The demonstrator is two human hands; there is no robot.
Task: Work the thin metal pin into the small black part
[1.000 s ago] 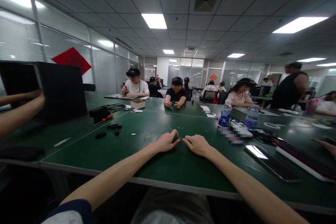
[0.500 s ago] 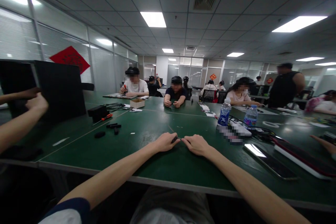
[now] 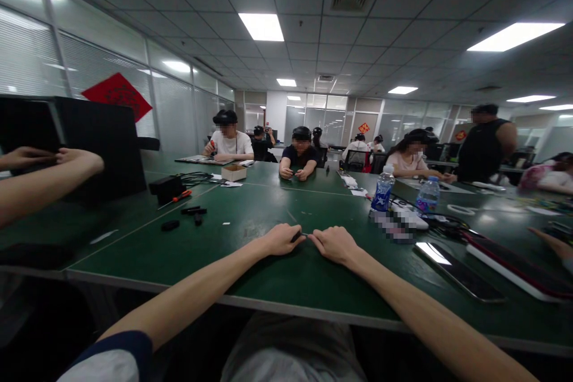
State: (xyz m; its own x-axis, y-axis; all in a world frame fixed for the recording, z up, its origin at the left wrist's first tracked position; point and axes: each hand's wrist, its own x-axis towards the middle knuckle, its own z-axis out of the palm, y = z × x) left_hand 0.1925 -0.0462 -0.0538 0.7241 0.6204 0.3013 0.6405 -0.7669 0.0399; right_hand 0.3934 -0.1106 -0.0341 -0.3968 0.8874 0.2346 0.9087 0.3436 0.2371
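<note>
Over the green table (image 3: 250,268), my left hand (image 3: 283,240) is closed around a small dark object (image 3: 297,236), most of it hidden by the fingers. My right hand (image 3: 335,245) is just to its right, with thumb and fingers pinched at a thin piece (image 3: 306,235) that sticks out between the two hands. The fingertips of both hands nearly meet. What exactly the right fingers grip is too small to make out.
Small black parts (image 3: 194,211) and an orange-handled screwdriver (image 3: 181,197) lie left, near a black box (image 3: 166,190). Bottles (image 3: 382,191), a phone (image 3: 459,271) and cables are right. A small box (image 3: 233,173) stands farther back. A neighbour's hands (image 3: 76,161) are far left.
The neighbour's hands at the far left have moved right and come together. My own hands have hardly moved; the view has shifted slightly.
</note>
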